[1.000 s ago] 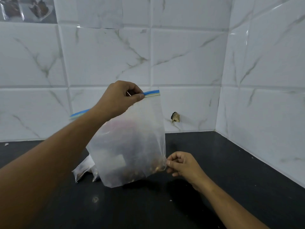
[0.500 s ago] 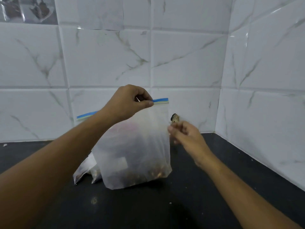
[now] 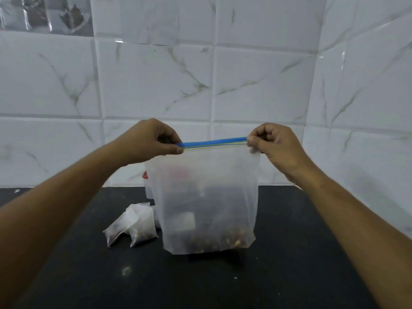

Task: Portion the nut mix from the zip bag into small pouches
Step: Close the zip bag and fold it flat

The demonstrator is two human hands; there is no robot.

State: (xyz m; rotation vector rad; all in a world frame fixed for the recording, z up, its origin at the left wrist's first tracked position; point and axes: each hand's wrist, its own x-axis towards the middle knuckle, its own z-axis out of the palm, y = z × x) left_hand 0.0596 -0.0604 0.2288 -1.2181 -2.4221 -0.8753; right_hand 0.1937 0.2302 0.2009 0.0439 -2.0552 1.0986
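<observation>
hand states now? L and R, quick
Left hand: closed, pinching the left end of the zip bag at its blue zip strip.
Right hand: closed, pinching the strip's right end.

A white, red-marked object (image 3: 149, 188) is mostly hidden behind the frosted plastic zip bag (image 3: 209, 186). Its brown nut mix (image 3: 211, 241) is blurred.

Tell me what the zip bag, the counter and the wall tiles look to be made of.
The zip bag: thin frosted plastic film; it creases, and the nuts show dimly through. The counter: black, smooth, perhaps polished stone or laminate; it gives faint reflections. The wall tiles: glossy white, marble-veined, likely glazed ceramic; grout lines and glare show.
</observation>
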